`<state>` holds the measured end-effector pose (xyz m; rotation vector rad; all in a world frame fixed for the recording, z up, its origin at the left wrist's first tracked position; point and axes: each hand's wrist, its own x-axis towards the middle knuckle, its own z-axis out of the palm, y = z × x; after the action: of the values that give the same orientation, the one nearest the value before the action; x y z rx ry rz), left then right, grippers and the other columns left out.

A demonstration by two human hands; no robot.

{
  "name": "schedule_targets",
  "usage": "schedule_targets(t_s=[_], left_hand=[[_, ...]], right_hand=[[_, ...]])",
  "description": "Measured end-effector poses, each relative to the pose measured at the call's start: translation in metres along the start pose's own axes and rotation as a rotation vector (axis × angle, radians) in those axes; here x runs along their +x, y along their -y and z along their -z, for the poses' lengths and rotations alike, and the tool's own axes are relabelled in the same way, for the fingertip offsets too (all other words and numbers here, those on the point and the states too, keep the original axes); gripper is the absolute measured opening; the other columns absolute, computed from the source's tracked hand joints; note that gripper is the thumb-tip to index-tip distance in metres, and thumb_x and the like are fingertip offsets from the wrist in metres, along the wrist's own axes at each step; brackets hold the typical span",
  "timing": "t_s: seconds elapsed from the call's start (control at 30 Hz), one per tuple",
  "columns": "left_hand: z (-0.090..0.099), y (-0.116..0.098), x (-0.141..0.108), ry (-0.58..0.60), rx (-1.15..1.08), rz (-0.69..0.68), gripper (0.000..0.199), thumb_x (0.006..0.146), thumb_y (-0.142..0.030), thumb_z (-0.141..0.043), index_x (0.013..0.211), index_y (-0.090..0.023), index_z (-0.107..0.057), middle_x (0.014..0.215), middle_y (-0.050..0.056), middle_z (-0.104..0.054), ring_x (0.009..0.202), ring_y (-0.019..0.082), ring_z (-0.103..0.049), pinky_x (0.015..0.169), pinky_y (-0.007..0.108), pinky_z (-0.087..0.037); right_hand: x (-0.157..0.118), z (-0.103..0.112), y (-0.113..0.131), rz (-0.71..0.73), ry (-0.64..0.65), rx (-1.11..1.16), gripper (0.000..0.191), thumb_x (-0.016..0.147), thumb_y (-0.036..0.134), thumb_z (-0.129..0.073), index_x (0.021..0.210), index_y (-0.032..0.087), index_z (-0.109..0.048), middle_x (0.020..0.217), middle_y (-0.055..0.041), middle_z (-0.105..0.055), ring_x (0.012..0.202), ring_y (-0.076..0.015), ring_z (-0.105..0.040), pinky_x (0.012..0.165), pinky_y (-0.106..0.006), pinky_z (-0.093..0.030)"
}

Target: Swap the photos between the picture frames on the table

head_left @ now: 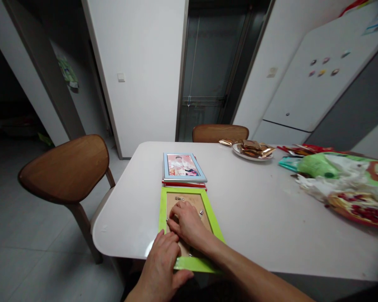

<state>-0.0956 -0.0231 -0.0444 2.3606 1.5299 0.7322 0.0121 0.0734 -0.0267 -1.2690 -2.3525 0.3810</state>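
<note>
A green frame (216,224) lies back side up at the table's front edge, its brown backing board (192,201) showing small metal clips. My left hand (164,264) grips the frame's lower left corner, thumb at the near edge and fingers over the left side. Over the left part of the board, my right hand (187,222) has its fingers bent and drawn together by a clip on the left edge; whatever is between the fingertips is hidden. Just beyond the green frame, a light blue frame with a picture (182,165) rests on top of a red frame (184,184).
The white table (245,209) holds a plate of wrapped snacks (253,151) at the back. Green and white packaging (334,167) and a dish with red pieces (362,207) lie at the right. Brown chairs stand at the left (66,172) and behind the table (220,133).
</note>
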Motion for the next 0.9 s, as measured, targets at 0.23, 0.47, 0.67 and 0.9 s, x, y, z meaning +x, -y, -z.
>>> schedule_targets(t_s=[0.23,0.47,0.67,0.9], left_hand=[[-0.001,-0.004,0.001,-0.047,-0.031,0.016,0.045,0.054,-0.019,-0.073,0.094,-0.015,-0.051,0.104,0.012,-0.057,0.103,0.028,-0.049,0.094,0.051,-0.032],[0.001,-0.004,-0.002,-0.093,-0.055,0.03,0.033,0.053,-0.018,-0.074,0.076,-0.018,-0.051,0.102,0.008,-0.058,0.099,0.026,-0.051,0.093,0.05,-0.032],[0.0,0.001,-0.008,-0.127,-0.08,0.022,0.034,0.052,-0.02,-0.075,0.073,-0.018,-0.05,0.099,0.006,-0.058,0.097,0.023,-0.051,0.093,0.046,-0.032],[0.001,-0.003,-0.012,-0.166,-0.089,0.036,0.03,0.053,-0.017,-0.073,0.07,-0.019,-0.048,0.095,0.004,-0.058,0.091,0.022,-0.051,0.088,0.045,-0.036]], right_hand=[[0.003,-0.013,0.001,-0.046,-0.05,-0.087,0.011,0.068,0.021,-0.052,0.073,0.017,-0.061,0.08,-0.0064,-0.057,0.078,-0.0177,-0.047,0.068,-0.028,-0.032],[-0.004,0.014,-0.008,0.036,0.052,0.075,0.017,0.072,0.021,-0.049,0.08,0.016,-0.063,0.084,-0.0055,-0.059,0.082,-0.0147,-0.051,0.076,-0.025,-0.036],[-0.055,0.042,-0.019,0.13,0.307,0.164,0.024,0.062,0.014,-0.056,0.08,0.023,-0.067,0.12,-0.0051,-0.044,0.11,-0.0203,-0.04,0.094,-0.034,-0.027],[-0.062,0.019,-0.01,0.079,0.053,0.117,0.007,0.065,0.023,-0.059,0.067,0.022,-0.066,0.107,-0.0038,-0.053,0.103,-0.0194,-0.044,0.088,-0.033,-0.033]])
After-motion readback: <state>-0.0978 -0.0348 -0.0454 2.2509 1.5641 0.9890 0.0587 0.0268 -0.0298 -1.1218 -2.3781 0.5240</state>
